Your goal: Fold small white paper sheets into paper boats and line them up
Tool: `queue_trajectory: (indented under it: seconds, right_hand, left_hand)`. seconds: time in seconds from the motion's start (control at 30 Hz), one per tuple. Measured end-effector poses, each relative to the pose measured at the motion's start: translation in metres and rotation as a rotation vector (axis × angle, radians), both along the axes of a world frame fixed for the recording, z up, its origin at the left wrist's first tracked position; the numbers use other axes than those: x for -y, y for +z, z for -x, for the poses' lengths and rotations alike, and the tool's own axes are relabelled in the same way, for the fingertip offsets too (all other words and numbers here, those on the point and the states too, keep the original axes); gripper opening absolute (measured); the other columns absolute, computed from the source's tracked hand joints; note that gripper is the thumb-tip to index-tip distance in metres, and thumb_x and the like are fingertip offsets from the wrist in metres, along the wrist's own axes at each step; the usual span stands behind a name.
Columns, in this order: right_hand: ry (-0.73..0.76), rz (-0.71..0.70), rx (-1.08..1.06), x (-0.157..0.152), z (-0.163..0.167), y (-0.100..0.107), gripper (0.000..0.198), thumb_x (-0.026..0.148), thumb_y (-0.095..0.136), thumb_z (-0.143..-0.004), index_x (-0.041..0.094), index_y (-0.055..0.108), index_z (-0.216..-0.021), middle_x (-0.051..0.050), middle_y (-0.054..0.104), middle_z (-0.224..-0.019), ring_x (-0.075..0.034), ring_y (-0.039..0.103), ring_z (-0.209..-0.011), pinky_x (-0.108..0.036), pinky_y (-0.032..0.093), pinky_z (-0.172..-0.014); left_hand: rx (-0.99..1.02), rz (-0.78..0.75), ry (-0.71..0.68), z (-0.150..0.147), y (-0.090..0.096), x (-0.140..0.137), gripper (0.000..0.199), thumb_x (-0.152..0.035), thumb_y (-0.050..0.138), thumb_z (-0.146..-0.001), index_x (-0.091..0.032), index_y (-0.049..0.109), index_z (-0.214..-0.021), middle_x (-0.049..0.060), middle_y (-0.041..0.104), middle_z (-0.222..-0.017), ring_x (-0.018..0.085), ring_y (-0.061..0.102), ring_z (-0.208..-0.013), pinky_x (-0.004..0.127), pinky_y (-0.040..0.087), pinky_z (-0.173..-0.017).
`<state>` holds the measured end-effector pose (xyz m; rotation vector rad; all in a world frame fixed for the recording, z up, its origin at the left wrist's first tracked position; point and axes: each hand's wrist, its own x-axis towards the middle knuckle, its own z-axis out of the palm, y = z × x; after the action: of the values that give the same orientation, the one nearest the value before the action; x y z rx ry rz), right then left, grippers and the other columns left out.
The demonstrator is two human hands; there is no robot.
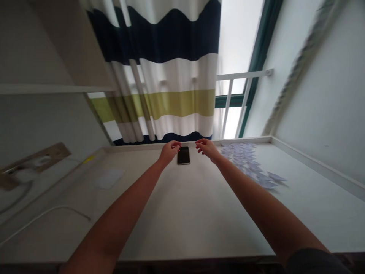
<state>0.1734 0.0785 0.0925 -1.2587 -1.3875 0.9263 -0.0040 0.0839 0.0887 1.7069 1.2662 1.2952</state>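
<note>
A dark smartphone (183, 155) lies flat, screen up, near the back edge of the white tabletop (182, 213). Both arms stretch forward toward it. At the phone's upper left corner is my left hand (170, 148), fingers loosely bent and nothing visible in them; whether it touches the phone I cannot tell. My right hand (207, 148) hovers to the right of the phone, apart from it, with its fingers slightly spread and empty. Just beyond the right hand, many small folded white papers (242, 160) lie in overlapping rows.
On the left lie a pale sheet of paper (109, 179), a white cable (57, 208) and a wooden board with plugs (37, 161) on the wall. A low rim (313, 163) edges the table. Behind hangs a striped curtain (171, 76) beside a window railing (242, 76).
</note>
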Motion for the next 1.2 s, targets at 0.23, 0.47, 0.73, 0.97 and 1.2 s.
queue_trajectory:
  seconds: [0.23,0.47,0.73,0.97,1.2]
  right_hand:
    - [0.17,0.062,0.032,0.004,0.125,-0.014,0.008,0.016,0.049,-0.07,0.014,0.055,-0.075,0.001,0.055,-0.06,-0.005,0.048,-0.044,-0.015,0.032,-0.04]
    - [0.317,0.146,0.045,-0.013,0.216,-0.049,0.007,0.017,0.05,-0.069,0.015,0.055,-0.074,0.001,0.055,-0.061,-0.005,0.048,-0.045,-0.015,0.033,-0.04]
    - [0.421,0.189,0.154,-0.032,0.266,-0.083,0.009,0.017,0.047,-0.072,0.014,0.055,-0.074,0.0,0.056,-0.063,-0.006,0.048,-0.047,-0.016,0.035,-0.043]
    - [0.468,-0.125,0.489,-0.045,0.299,-0.108,0.016,0.019,0.047,-0.073,0.015,0.06,-0.081,-0.004,0.061,-0.074,-0.012,0.054,-0.066,-0.024,0.04,-0.063]
    - [0.467,-0.445,0.833,-0.031,0.33,-0.107,0.028,0.029,0.042,-0.08,0.015,0.058,-0.099,-0.01,0.056,-0.102,-0.019,0.047,-0.096,-0.03,0.035,-0.081]
  left_hand:
    - [0.027,0.009,0.244,0.143,-0.022,0.038,0.018,-0.02,0.049,-0.064,-0.015,0.06,-0.076,0.004,0.062,-0.075,0.011,0.053,-0.059,0.021,0.041,-0.052]
    - [-0.038,0.053,0.442,0.241,-0.05,0.048,0.012,-0.018,0.051,-0.063,-0.017,0.06,-0.072,0.003,0.061,-0.071,0.011,0.053,-0.058,0.022,0.041,-0.057]
    - [-0.631,0.215,0.494,0.279,-0.085,0.039,0.023,-0.024,0.061,-0.06,-0.014,0.059,-0.081,0.007,0.06,-0.082,0.016,0.054,-0.075,0.025,0.039,-0.069]
    - [-0.646,0.221,0.472,0.29,-0.098,0.035,0.022,-0.029,0.056,-0.066,-0.015,0.062,-0.082,0.006,0.061,-0.083,0.016,0.054,-0.073,0.025,0.039,-0.065]
    - [-0.517,0.189,0.441,0.305,-0.104,0.029,0.021,-0.022,0.051,-0.068,-0.015,0.064,-0.083,0.004,0.063,-0.074,0.014,0.055,-0.066,0.024,0.04,-0.064]
